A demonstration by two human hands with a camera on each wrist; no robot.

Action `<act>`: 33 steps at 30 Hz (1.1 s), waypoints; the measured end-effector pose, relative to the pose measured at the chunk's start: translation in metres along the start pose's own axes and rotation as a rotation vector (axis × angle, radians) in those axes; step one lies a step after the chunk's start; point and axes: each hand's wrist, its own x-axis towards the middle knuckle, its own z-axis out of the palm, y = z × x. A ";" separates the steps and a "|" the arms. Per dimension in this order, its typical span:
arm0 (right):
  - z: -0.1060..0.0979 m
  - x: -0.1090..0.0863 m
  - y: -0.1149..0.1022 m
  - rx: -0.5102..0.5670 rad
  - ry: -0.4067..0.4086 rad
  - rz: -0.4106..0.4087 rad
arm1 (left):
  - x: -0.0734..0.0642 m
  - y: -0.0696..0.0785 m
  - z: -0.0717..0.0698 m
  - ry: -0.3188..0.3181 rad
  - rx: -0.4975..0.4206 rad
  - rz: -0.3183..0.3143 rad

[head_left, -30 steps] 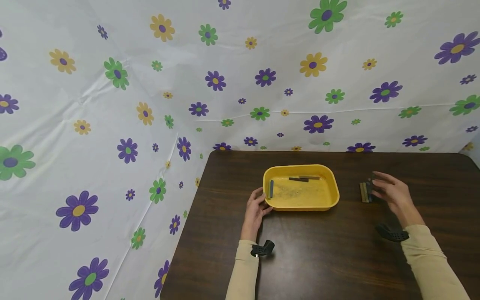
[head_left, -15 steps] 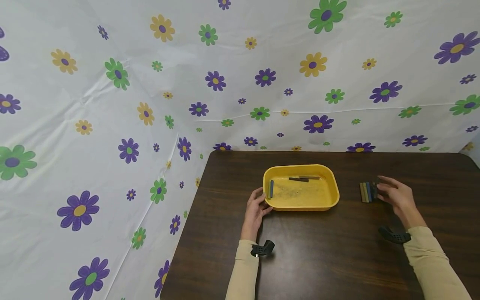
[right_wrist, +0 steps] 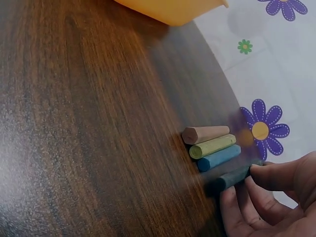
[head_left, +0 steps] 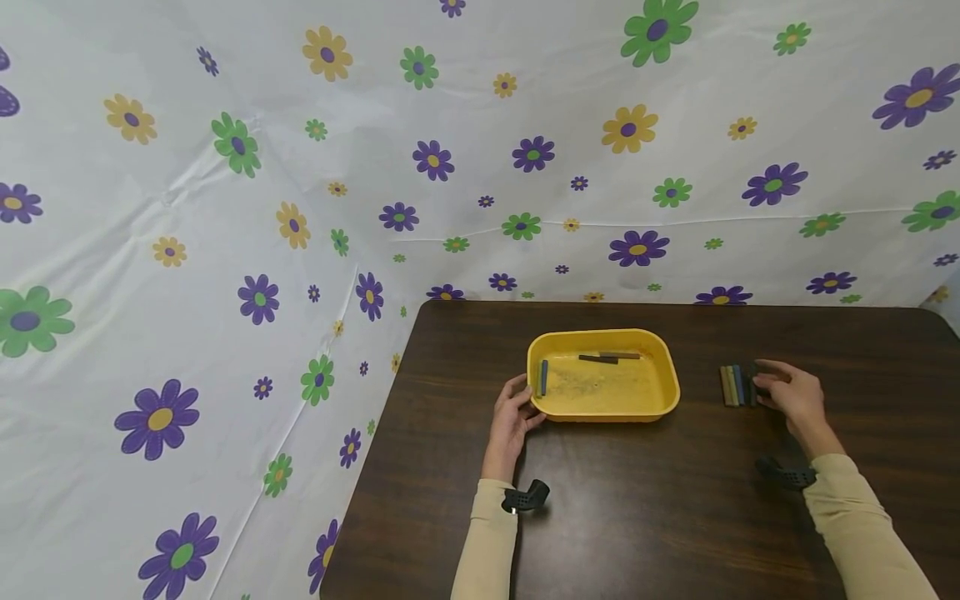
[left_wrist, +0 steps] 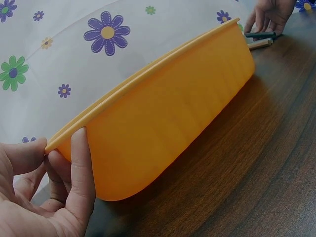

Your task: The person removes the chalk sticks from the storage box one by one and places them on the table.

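My left hand (head_left: 512,421) grips the left end of a yellow plastic tray (head_left: 592,393), its thumb at the rim and its fingers against the outer wall (left_wrist: 168,113). Inside lie a blue chalk stick (head_left: 543,377), a black one (head_left: 597,359) and a brown one (head_left: 621,356). Right of the tray, my right hand (head_left: 797,402) pinches a dark green chalk stick (right_wrist: 233,178) between thumb and fingers, low over the table. Beside it, a blue chalk stick (right_wrist: 219,157), a yellow-green one (right_wrist: 213,146) and a brownish-pink one (right_wrist: 206,134) lie in a row.
Everything stands on a dark wood-grain table (head_left: 637,500). A white flower-print sheet (head_left: 465,183) hangs behind its far edge and along the left side. A black wrist mount (head_left: 527,497) sits on the left sleeve, another (head_left: 786,475) on the right.
My right hand has shifted a little to the right and down with the dark chalk stick, uncovering the blue stick in the row. The left hand and the tray have stayed put.
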 end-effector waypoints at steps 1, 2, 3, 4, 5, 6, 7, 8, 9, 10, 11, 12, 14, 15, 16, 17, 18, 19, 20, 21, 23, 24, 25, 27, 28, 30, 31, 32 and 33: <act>0.001 -0.001 -0.001 0.001 0.001 -0.003 | 0.000 0.000 0.000 0.001 -0.001 -0.001; 0.002 -0.001 -0.001 0.006 0.002 -0.006 | 0.000 0.000 0.000 0.001 -0.002 0.000; 0.002 -0.002 -0.002 0.014 0.001 -0.008 | 0.000 0.000 0.000 0.001 -0.003 0.001; 0.003 -0.002 -0.002 0.021 0.000 -0.011 | 0.000 0.000 0.000 0.002 -0.004 0.001; 0.004 -0.002 -0.002 0.029 0.000 -0.012 | 0.000 0.000 0.000 0.002 -0.004 0.002; 0.004 -0.003 -0.002 0.037 -0.002 -0.010 | 0.000 0.000 0.000 0.002 -0.005 0.002; 0.005 -0.003 -0.002 0.046 0.000 -0.009 | 0.000 0.000 0.000 0.004 -0.005 0.002; 0.005 -0.002 -0.002 0.048 0.001 -0.006 | 0.000 0.000 0.000 0.005 -0.005 0.001; 0.005 -0.002 -0.002 0.052 0.004 -0.002 | 0.000 0.000 0.000 0.005 -0.004 0.001; 0.005 -0.002 -0.002 0.052 0.007 0.003 | 0.000 0.000 0.000 0.006 -0.005 -0.001; 0.005 -0.002 -0.002 0.052 0.013 0.007 | 0.000 0.000 0.000 0.006 -0.006 -0.002; 0.005 -0.002 -0.002 0.052 0.017 0.010 | 0.000 0.000 0.000 0.007 -0.007 -0.003; 0.005 -0.002 -0.001 0.047 0.028 0.016 | 0.000 0.001 0.000 0.005 -0.006 -0.003; 0.005 -0.002 -0.001 0.047 0.034 0.017 | 0.000 0.001 0.000 0.005 -0.007 -0.003; 0.005 -0.002 -0.001 0.046 0.040 0.018 | 0.000 0.001 0.000 0.004 -0.007 -0.002; 0.005 -0.002 -0.002 0.049 0.046 0.019 | 0.000 0.000 0.000 0.003 -0.006 -0.002; 0.005 -0.003 -0.002 0.055 0.052 0.020 | 0.000 0.000 0.000 0.002 -0.006 -0.002; 0.005 -0.003 -0.003 0.062 0.058 0.021 | 0.000 0.001 0.000 0.000 -0.004 -0.001; 0.005 -0.003 -0.003 0.067 0.064 0.020 | 0.000 0.001 0.000 0.000 -0.005 -0.001; 0.005 -0.004 -0.004 0.073 0.070 0.020 | 0.000 0.001 0.000 -0.001 -0.005 -0.001; 0.005 -0.005 -0.006 0.084 0.082 0.023 | 0.000 0.001 0.000 0.000 -0.006 0.001; 0.005 -0.005 -0.007 0.088 0.085 0.021 | 0.000 0.001 0.000 0.000 -0.007 0.002; 0.005 -0.005 -0.007 0.089 0.086 0.020 | -0.001 0.001 0.000 -0.001 -0.007 0.003; 0.005 -0.006 -0.009 0.096 0.087 0.019 | -0.001 0.001 0.001 -0.001 -0.007 0.004; 0.005 -0.007 -0.010 0.099 0.086 0.016 | -0.001 0.001 0.001 0.000 -0.007 0.004; 0.006 -0.008 -0.011 0.104 0.080 0.012 | -0.001 0.001 0.001 -0.001 -0.004 0.003; 0.006 -0.008 -0.012 0.106 0.078 0.010 | -0.001 0.001 0.001 -0.001 -0.003 0.002; 0.006 -0.009 -0.013 0.107 0.076 0.007 | -0.001 0.001 0.001 0.000 -0.003 0.001; 0.007 -0.009 -0.013 0.106 0.075 0.004 | -0.001 0.001 0.001 0.001 -0.002 0.001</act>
